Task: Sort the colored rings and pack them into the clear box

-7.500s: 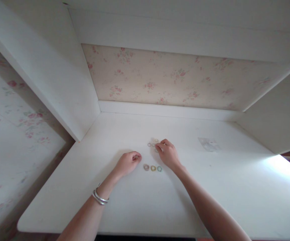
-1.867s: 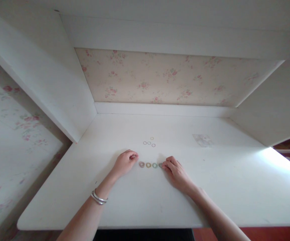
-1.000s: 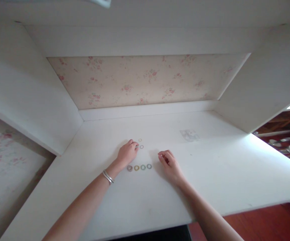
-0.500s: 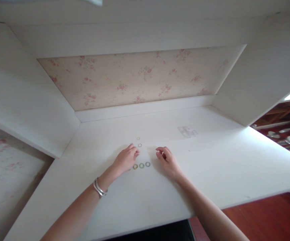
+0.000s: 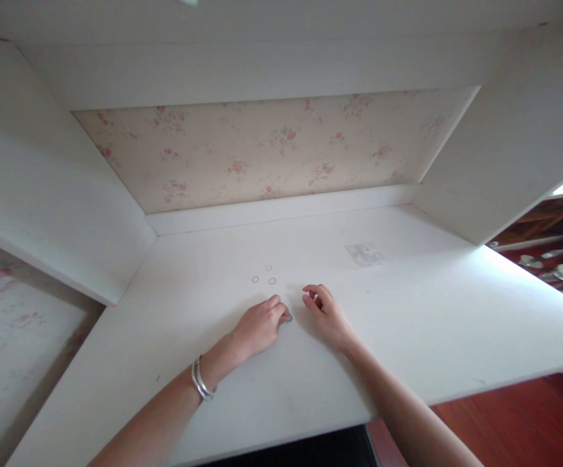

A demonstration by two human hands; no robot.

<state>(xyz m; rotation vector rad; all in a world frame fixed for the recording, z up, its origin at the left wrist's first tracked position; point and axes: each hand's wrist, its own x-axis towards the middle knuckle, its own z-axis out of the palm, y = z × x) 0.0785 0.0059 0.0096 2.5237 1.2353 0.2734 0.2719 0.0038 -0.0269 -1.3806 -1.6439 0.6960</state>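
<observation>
My left hand [image 5: 261, 326] reaches over the white tabletop with its fingers pinched together at a small grey ring [image 5: 289, 318]. The hand covers the spot where other coloured rings lay in a row. Just to the right, my right hand [image 5: 327, 318] rests on the table with thumb and forefinger apart and nothing visible between them. Beyond both hands lie three thin rings: a pale yellowish one [image 5: 268, 267] at the back, one on the left [image 5: 255, 279] and one on the right [image 5: 272, 281].
A clear plastic bag [image 5: 364, 254] lies flat at the back right of the white table [image 5: 223, 415]. White side panels and a floral-papered back wall [image 5: 262, 152] enclose the table. Reddish floor [image 5: 510, 415] shows past the front edge.
My left hand took one thin ring from the back group and came towards me and right, to the row's right end. My right hand drew back from the row earlier and now stays still.
</observation>
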